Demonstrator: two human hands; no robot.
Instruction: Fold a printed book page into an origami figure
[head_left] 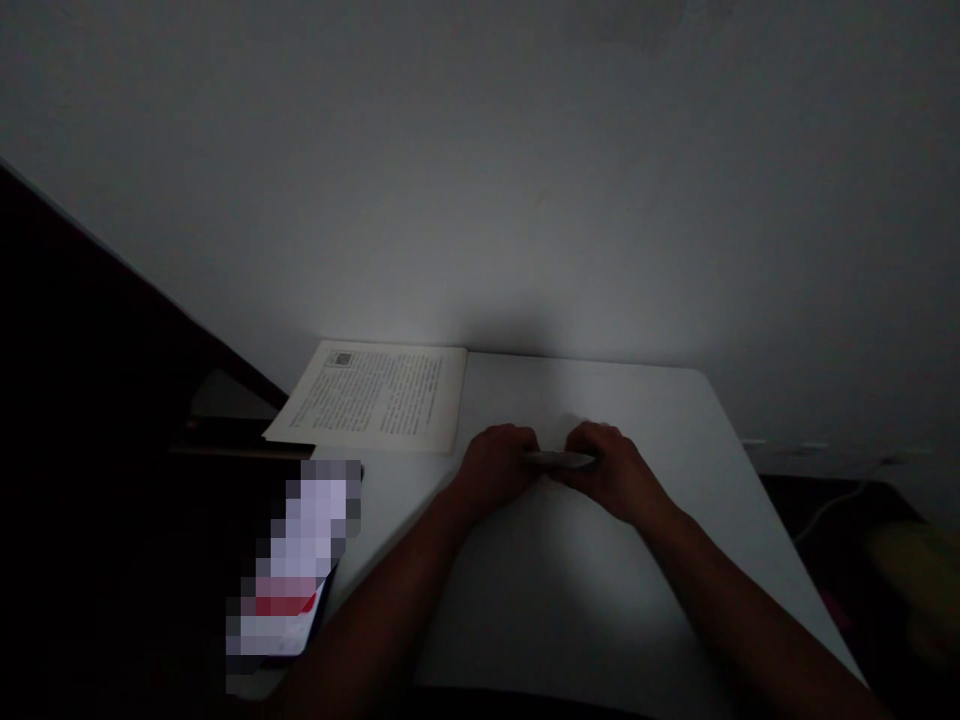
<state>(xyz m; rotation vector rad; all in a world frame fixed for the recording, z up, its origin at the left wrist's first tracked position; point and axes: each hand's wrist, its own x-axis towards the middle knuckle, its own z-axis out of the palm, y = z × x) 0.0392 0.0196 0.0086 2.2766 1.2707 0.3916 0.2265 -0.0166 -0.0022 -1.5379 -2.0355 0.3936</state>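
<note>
In dim light, my left hand and my right hand rest close together on a white table. Both are curled, knuckles up, and between them they grip a small flat pale object by its two ends. The object lies low, just above the tabletop; I cannot make out what it is. Both forearms reach in from the bottom edge of the view.
A printed booklet lies at the table's far left corner against the wall. A lit phone screen, blurred out, sits at the left edge. A dark surface lies left; a white cable runs on the right.
</note>
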